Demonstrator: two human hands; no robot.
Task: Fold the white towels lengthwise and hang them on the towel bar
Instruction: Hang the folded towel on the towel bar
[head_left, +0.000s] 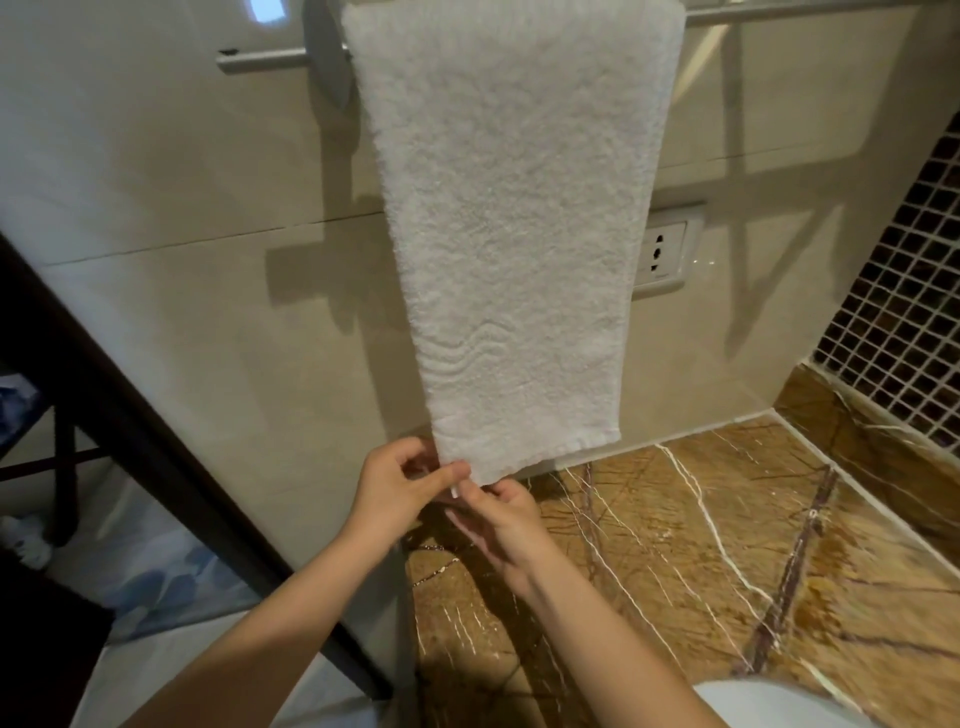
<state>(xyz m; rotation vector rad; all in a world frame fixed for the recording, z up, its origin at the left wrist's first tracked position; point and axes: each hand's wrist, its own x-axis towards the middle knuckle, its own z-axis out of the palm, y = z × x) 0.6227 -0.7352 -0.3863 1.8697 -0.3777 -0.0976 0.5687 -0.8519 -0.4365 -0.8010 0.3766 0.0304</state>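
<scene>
A white towel (514, 218), folded into a long strip, hangs over the metal towel bar (270, 57) on the beige wall and reaches down almost to the counter. My left hand (400, 488) pinches the towel's lower left corner between thumb and fingers. Just below that corner, my right hand (498, 519) has its fingertips on a small white tag at the same edge of the towel. The two hands touch each other there.
A brown marble counter (701, 561) lies below the towel, with a white basin rim (769, 701) at the bottom edge. A wall socket (662, 254) sits behind the towel's right side. Dark mosaic tiles (904, 322) cover the right wall; a dark door frame (156, 441) runs on the left.
</scene>
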